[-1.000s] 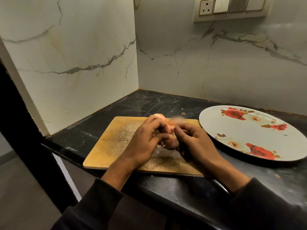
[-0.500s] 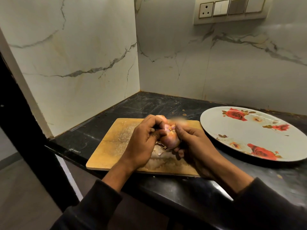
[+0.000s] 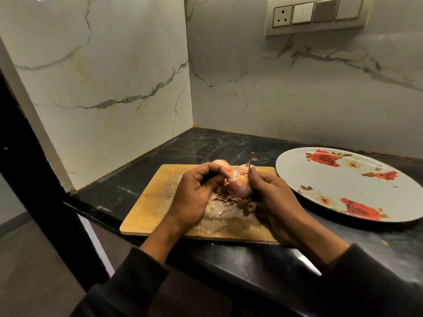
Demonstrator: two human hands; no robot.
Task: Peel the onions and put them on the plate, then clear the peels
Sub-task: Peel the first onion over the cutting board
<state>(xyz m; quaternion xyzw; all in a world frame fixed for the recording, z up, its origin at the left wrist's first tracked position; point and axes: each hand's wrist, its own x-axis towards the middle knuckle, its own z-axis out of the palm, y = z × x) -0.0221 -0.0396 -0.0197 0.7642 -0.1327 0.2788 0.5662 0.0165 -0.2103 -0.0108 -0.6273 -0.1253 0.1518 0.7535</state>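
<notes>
Both your hands are on the onion [image 3: 238, 187] over the cutting board [image 3: 160, 197]: right hand [image 3: 274, 200] has a grip round it, left hand [image 3: 194, 195] pinching its skin.

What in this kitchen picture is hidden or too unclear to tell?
- Head view: the onion is partly covered by the left hand and right hand; how much skin remains is unclear.
- A second onion peeks out behind the left fingers; whether it is peeled is unclear.
- The peels lie partly under both hands on the cutting board.
- The plate is cut off by the right edge.
</notes>
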